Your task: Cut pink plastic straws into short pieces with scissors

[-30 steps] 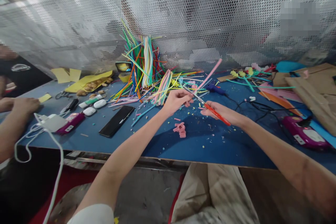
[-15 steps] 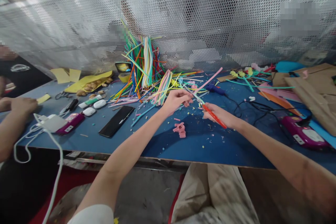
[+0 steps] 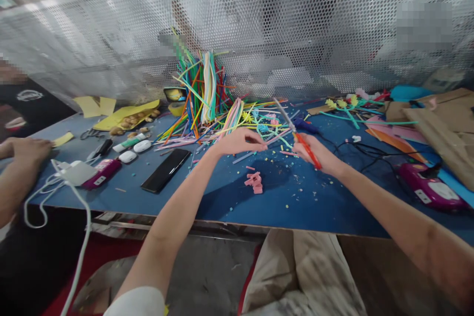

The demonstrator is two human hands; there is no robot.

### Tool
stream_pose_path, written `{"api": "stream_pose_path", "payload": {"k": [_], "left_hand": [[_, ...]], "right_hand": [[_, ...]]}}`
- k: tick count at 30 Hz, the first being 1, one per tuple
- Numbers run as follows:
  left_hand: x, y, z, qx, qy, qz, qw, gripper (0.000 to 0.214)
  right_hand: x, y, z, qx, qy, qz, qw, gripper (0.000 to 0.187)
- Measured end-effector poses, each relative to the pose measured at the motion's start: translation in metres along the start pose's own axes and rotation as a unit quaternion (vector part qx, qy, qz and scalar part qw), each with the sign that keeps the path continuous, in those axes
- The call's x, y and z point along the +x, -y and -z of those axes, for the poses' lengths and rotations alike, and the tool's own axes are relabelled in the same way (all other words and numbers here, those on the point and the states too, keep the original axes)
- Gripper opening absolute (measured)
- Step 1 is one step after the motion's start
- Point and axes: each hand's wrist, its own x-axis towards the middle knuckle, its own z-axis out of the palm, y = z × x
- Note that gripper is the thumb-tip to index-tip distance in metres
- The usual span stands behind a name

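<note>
Over the blue bench (image 3: 314, 202), the right hand (image 3: 318, 154) grips orange-handled metal scissors (image 3: 296, 134), blades raised; the left hand (image 3: 240, 142) has its grip pinched shut. Between cuts, I'd judge: another needs one of the coloured plastic straws (image 3: 207, 94).

Craft workshop, shared bench. Blue worktable (image 3: 222, 207) strewn with a heap of coloured straws (image 3: 207, 103), cut pink scraps (image 3: 255, 182), glue gun (image 3: 425, 187), cardboard sheets (image 3: 440, 123); perforated metal screen (image 3: 296, 24) behind. A second person's arm (image 3: 15, 173) rests at the left.
</note>
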Motion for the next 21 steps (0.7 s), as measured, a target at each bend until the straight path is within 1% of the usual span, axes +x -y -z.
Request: {"api": "stream_pose_path", "payload": {"k": [2, 3, 4, 5, 6, 8, 10, 11, 13, 14, 16, 18, 21], "left_hand": [[-0.004, 0.006, 0.009, 0.079, 0.083, 0.017, 0.993, 0.019], [-0.005, 0.010, 0.012, 0.101, 0.131, 0.041, 0.985, 0.018], [-0.006, 0.013, 0.013, 0.115, 0.165, 0.064, 0.977, 0.017], [-0.006, 0.016, 0.014, 0.126, 0.184, 0.082, 0.971, 0.018], [-0.006, 0.018, 0.013, 0.133, 0.189, 0.092, 0.969, 0.018], [-0.006, 0.019, 0.013, 0.140, 0.169, 0.093, 0.971, 0.020], [-0.006, 0.018, 0.013, 0.144, 0.134, 0.081, 0.977, 0.018], [-0.007, 0.017, 0.013, 0.145, 0.119, 0.078, 0.979, 0.015], [-0.008, 0.017, 0.014, 0.145, 0.113, 0.085, 0.979, 0.013], [-0.008, 0.017, 0.013, 0.144, 0.125, 0.094, 0.977, 0.014], [-0.009, 0.019, 0.012, 0.148, 0.168, 0.117, 0.968, 0.015], [-0.008, 0.021, 0.009, 0.160, 0.204, 0.128, 0.957, 0.014], [-0.007, 0.022, 0.005, 0.153, 0.234, 0.121, 0.952, 0.014]], "right_hand": [[0.008, -0.004, 0.021, -0.052, -0.065, 0.020, 0.996, 0.030], [0.013, -0.007, 0.033, -0.097, -0.103, 0.017, 0.990, 0.031], [0.017, -0.010, 0.045, -0.154, -0.145, 0.005, 0.977, 0.031], [0.020, -0.014, 0.057, -0.217, -0.186, -0.012, 0.958, 0.032], [0.023, -0.018, 0.069, -0.274, -0.225, -0.036, 0.934, 0.033], [0.027, -0.028, 0.090, -0.355, -0.268, -0.089, 0.891, 0.039], [0.030, -0.039, 0.107, -0.396, -0.272, -0.147, 0.864, 0.051], [0.031, -0.045, 0.114, -0.409, -0.267, -0.172, 0.856, 0.058], [0.033, -0.056, 0.124, -0.434, -0.254, -0.204, 0.840, 0.069], [0.033, -0.060, 0.128, -0.449, -0.245, -0.209, 0.833, 0.073], [0.035, -0.068, 0.133, -0.476, -0.228, -0.207, 0.824, 0.074], [0.036, -0.073, 0.136, -0.487, -0.207, -0.200, 0.824, 0.069], [0.037, -0.076, 0.135, -0.502, -0.194, -0.176, 0.825, 0.061]]}}
